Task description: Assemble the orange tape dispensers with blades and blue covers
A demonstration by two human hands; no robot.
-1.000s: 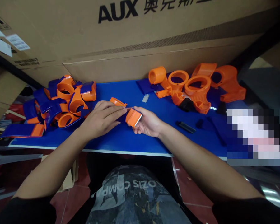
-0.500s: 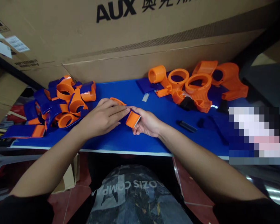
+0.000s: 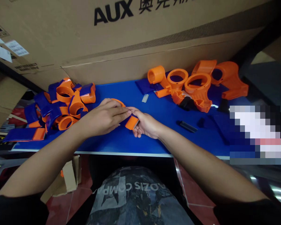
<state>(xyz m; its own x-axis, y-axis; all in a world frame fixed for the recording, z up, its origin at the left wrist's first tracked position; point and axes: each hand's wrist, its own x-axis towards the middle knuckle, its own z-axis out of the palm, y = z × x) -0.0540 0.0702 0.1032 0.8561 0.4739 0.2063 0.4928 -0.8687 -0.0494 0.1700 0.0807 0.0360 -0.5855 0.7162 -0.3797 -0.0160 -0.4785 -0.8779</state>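
One orange block [image 3: 131,122] sits in your right hand [image 3: 147,123], above the middle of the table [image 3: 118,89], somewhat nearer its front edge than its back. Right grip: closed, fingers curled about the block. Left hand [image 3: 104,118]: fingers extended, tips meeting the right thumb; whether they pinch anything, cannot tell. A curved orange rim [image 3: 118,102] shows just behind the left hand; whether it joins the block is hidden.

Progress (judgement): you seem partway through this piece, with neither hand clear of it. Toward the table's left end, the clustered pieces [image 3: 65,93] show blue on orange and look done. By the back right corner, the orange frames [image 3: 198,82] look mostly bare, so probably yet to be handled. A clear strip [image 3: 145,98] and a black part [image 3: 187,126] lie apart between your right hand and those frames.

Change against the frame one second back: your left fingertips reach farther over the right thumb. The block is tilted, its orange face narrower and its pale end less visible. Less of the rim shows. Cluster and frames keep their places, apart from a slight shift of view.
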